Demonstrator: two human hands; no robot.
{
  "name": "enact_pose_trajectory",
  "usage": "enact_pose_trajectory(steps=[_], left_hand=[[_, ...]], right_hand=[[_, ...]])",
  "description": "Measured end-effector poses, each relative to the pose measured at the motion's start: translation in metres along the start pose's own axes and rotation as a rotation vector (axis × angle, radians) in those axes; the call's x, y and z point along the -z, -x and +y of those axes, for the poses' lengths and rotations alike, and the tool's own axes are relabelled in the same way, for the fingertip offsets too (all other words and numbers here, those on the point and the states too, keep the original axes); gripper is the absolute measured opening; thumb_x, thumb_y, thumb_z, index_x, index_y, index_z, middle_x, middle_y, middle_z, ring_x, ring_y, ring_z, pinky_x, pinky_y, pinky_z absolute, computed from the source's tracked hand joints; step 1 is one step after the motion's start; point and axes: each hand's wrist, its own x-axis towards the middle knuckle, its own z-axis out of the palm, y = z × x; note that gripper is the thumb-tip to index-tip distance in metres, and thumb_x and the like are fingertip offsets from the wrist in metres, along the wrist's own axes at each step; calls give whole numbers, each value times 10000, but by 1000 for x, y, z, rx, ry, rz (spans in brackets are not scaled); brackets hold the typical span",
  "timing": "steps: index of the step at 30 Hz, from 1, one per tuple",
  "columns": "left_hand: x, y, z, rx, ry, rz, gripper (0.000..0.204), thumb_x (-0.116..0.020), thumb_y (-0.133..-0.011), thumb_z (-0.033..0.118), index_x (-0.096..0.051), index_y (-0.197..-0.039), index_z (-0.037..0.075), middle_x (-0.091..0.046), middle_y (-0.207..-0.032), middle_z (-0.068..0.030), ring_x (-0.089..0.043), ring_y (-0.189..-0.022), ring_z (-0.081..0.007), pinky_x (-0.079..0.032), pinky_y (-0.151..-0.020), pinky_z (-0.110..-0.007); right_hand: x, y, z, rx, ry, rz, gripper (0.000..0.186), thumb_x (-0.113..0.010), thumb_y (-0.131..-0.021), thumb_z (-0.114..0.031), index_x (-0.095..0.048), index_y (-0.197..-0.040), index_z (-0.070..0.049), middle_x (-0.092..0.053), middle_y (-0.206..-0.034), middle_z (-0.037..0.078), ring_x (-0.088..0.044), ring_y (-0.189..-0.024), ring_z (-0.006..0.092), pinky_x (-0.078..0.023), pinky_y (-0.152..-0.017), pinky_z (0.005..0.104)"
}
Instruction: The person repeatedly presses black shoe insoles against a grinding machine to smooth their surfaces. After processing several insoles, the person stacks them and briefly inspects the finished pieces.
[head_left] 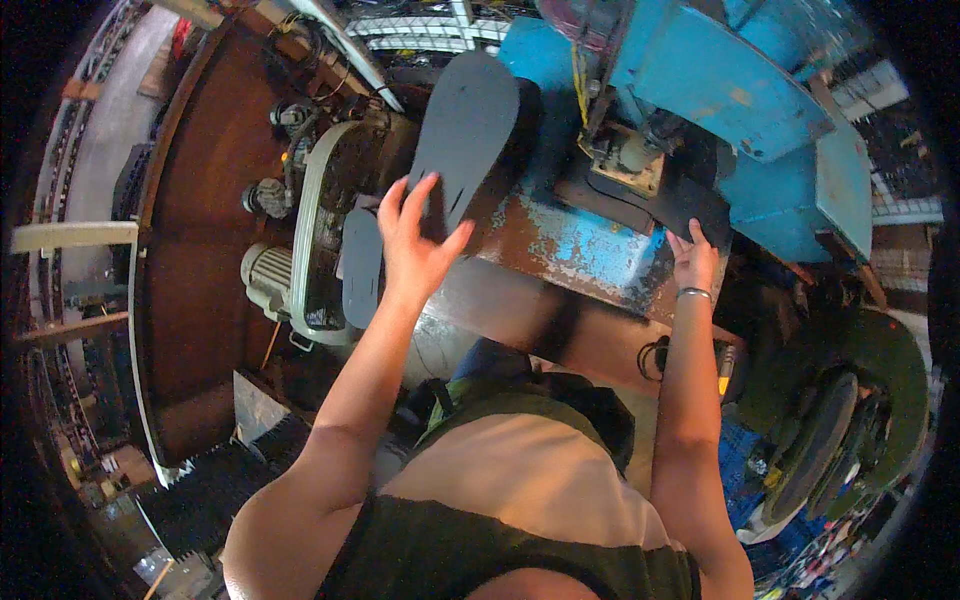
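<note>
- The left hand [412, 240] has its fingers splayed over the near end of the grey sole [468, 110], with no closed grasp showing.
- The right hand [695, 262] has its fingertips at the near edge of the dark sheet [690, 205]; whether it pinches, I cannot tell.
- The dark sheet lies beside the metal block [627, 165] of the blue machine [720, 80], above the worn surface [560, 245].
- Good handling here would mean guiding the sheet flat by its outer edge, fingertips well clear of the block.
- The grey sole likely bends easily, so a broad hold should suit it.
- The metal band [693, 293] on the right wrist could snag.
- A grey motor [270, 280] stands at left, crowding that side.
</note>
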Motion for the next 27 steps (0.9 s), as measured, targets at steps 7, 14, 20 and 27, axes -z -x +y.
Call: enact_pose_trajectory(steps=[7, 14, 20, 27], left_hand=[[-26, -24, -40, 74, -33, -19, 808, -909, -836, 354, -575, -1522, 88, -541, -1521, -282, -504, -1420, -452, -423, -1190, -512], [24, 93, -264, 814, -371, -89, 1056, -973, -736, 383, -429, -1632, 257, -470, -1599, -285, -461, -1484, -467, -401, -1216, -569], [3, 173, -333, 730, -227, -219, 1255, -1049, -601, 331, -368, -1654, 386, -501, -1555, -285, -530, -1413, -479, -487, -1148, -542], [50, 139, -243, 753, 66, 115, 906, -981, -778, 253, -535, -1549, 89, -643, -1402, -164, -658, -1223, -281, -538, -1034, -393]], right_hand=[[4, -1, -5, -27, -25, -34, 421, -771, -1000, -86, -574, -1352, 33, -682, -1323, 189, -722, -1127, 428, -692, -888, 488], [3, -1, -11, -95, 31, -6, 314, -734, -1038, -113, -659, -1331, -30, -694, -1356, 132, -692, -1231, 310, -627, -1040, 466], [12, -14, -14, -175, 18, -50, 413, -722, -1053, -157, -590, -1415, -9, -679, -1332, 151, -667, -1269, 327, -591, -1086, 462], [25, 10, -22, -271, 86, 30, 599, -680, -1084, -325, -454, -1606, -139, -588, -1465, 190, -699, -1224, 353, -597, -1028, 468]])
